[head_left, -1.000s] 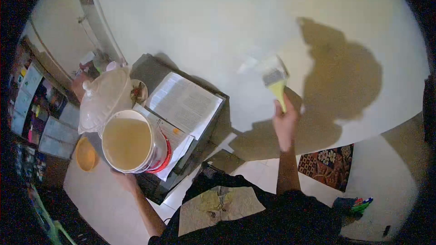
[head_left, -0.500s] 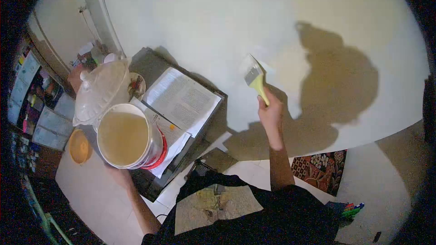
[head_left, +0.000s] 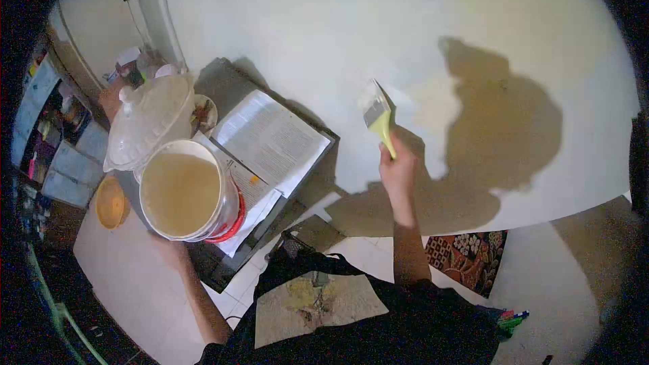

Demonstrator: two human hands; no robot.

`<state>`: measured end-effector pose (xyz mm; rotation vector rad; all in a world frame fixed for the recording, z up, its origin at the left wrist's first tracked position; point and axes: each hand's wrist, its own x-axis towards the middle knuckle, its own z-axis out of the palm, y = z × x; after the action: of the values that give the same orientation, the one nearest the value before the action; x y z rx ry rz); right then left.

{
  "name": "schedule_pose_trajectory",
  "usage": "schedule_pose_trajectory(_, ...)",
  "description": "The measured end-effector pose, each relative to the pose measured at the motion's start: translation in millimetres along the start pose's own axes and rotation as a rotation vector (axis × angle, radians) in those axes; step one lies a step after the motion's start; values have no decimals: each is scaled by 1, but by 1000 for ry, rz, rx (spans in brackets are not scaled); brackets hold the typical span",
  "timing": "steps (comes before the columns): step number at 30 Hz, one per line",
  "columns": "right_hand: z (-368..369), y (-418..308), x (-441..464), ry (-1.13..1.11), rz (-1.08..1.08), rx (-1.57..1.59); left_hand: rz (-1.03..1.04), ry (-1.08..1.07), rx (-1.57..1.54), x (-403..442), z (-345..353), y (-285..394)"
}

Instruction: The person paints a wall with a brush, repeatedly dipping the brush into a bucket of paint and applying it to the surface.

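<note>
A flat paintbrush (head_left: 378, 115) with a yellow-green handle is gripped in my right hand (head_left: 399, 170), fingers closed round the handle. Its bristles are against or very near the pale wall (head_left: 304, 27), beside a whiter patch. On the left, a white bucket (head_left: 220, 155) holds cream-coloured liquid (head_left: 179, 192) that looks like paint. My left hand (head_left: 167, 249) is at the bucket's lower side and appears to hold it, though its fingers are hidden behind it. A red band (head_left: 233, 224) shows near the bucket's base.
Behind the bucket stands a dark table (head_left: 220, 78) with printed sheets (head_left: 270, 138) and a translucent lidded dish (head_left: 152, 118). An orange bowl (head_left: 110, 201) is at the left. A patterned rug (head_left: 470, 260) lies below the wall. My shadow (head_left: 507, 122) falls on the wall.
The view has shifted slightly, moving the table and bucket a little up and left in the picture. The brush stays at nearly the same wall spot, tilted slightly more upright. Both holds look unchanged.
</note>
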<state>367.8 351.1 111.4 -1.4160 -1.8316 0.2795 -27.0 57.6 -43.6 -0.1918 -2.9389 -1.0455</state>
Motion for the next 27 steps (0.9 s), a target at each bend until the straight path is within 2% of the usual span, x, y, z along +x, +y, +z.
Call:
schedule_pose_trajectory(1, 4, 1, 3, 4, 75, -29, 6, -4, 0, 2, 0, -6)
schedule_pose_trajectory(3, -9, 2, -3, -6, 126, -51, 208, -52, -161, 6, 2, -14)
schedule_pose_trajectory(4, -17, 5, -8, -24, 172, -73, 205, -52, -163, 3, 0, -9)
schedule_pose_trajectory(5, -17, 23, -17, 118, 12, 11, 195, -29, -166, -2, -2, -5)
schedule_pose_trajectory(9, -53, 33, -47, 198, -3, 102, 121, -25, -120, -4, -6, 2)
schedule_pose_trajectory(12, -50, 42, -54, 214, 63, 346, 151, -45, -163, -2, -5, -1)
schedule_pose_trajectory(14, -42, -10, -37, 64, -20, 113, 139, -94, -204, -3, -10, 2)
schedule_pose_trajectory(17, 4, -4, -5, -14, 10, 25, 30, -122, -171, -8, -16, 12)
schedule_pose_trajectory(19, 5, -4, 3, -1, 13, 24, 172, 7, -136, -1, -4, -3)
schedule_pose_trajectory(23, -22, 2, -11, 92, -4, 23, 78, -91, -250, 2, 1, -14)
schedule_pose_trajectory(25, -39, 3, -28, 110, -23, 21, 29, -87, -208, -1, -4, -5)
schedule_pose_trajectory(26, -46, 2, -35, 131, -10, -104, 0, -84, -170, -1, -4, 0)
schedule_pose_trajectory(27, -48, 3, -33, 142, 5, -225, 88, -44, -216, 1, -3, -1)
